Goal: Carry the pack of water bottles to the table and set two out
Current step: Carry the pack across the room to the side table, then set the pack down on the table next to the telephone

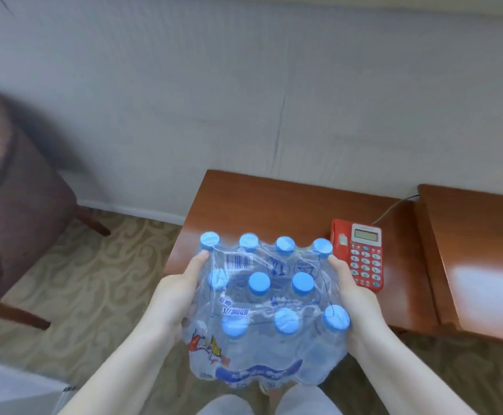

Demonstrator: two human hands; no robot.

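Carrying pack [269,313] upright, caps up, held in air at table [274,205] near edge, not yet set down. L hand [181,295] & R hand [353,298] spread flat, pressed on opp. sides: squeeze likely holds the load. Phone [361,256] just beyond R fingers; bare wood lies left of it.

Glossy wood table [274,202]; clear crinkled plastic wrap on pack [269,313].

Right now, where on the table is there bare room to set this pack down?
The table is bare along the wall and left of the red phone. It is crowded only at the phone. The pack is held between left hand and right hand.
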